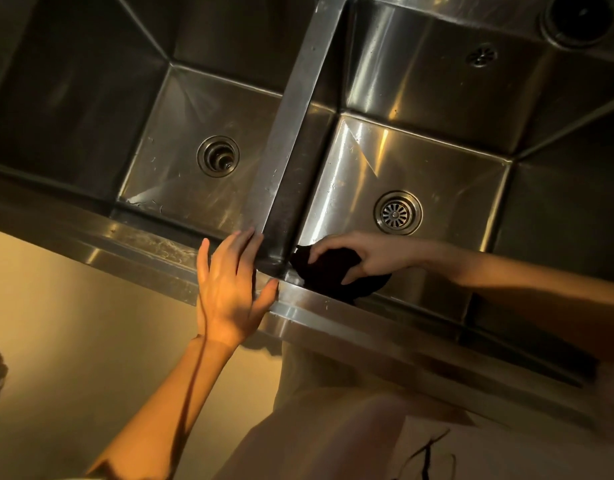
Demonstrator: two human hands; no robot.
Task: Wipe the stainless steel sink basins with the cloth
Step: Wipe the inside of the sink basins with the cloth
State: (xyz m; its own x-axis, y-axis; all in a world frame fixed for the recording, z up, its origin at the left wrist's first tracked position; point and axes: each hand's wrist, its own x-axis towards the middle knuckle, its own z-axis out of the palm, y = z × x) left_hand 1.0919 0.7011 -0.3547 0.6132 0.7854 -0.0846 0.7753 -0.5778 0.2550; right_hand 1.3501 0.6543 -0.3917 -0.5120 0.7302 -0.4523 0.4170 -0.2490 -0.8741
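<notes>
A double stainless steel sink fills the view, with a left basin (180,109) and a right basin (437,157) split by a steel divider (291,133). My right hand (364,252) presses a dark cloth (333,271) into the near left corner of the right basin, against the front wall. My left hand (229,282) lies flat with spread fingers on the front rim (142,251), where the divider meets it, holding nothing.
The left basin has a drain (218,155) with a plug fitting; the right basin has a slotted strainer (398,213). An overflow grille (481,56) and a round dark opening (579,20) sit at the back right. My light clothing shows below the rim.
</notes>
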